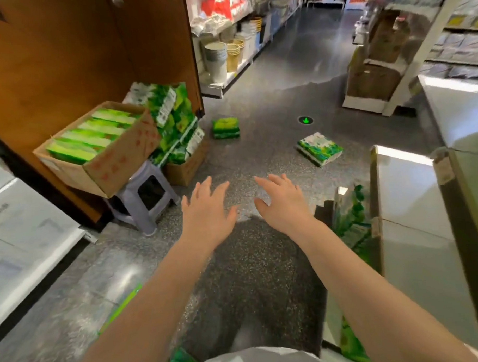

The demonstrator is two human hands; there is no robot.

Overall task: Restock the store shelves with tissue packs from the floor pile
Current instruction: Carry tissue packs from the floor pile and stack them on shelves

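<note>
Both of my hands reach forward over the speckled floor, palms down, fingers spread, holding nothing. My left hand (206,209) and my right hand (282,203) hover side by side. Ahead on the floor lie a green tissue pack (226,128) and a white-and-green tissue pack (319,148), both apart from my hands. A cardboard box (118,168) filled with green packs rests tilted on a grey plastic stool (141,208) at the left. Behind it, more green packs (176,123) are piled on another box.
A brown wooden panel (79,51) rises at the left. Metal shelf units (411,191) stand at the right with green packs (353,217) on a low level. Buckets (217,59) line a far shelf. The aisle runs ahead, with a green arrow mark (306,120) on the floor.
</note>
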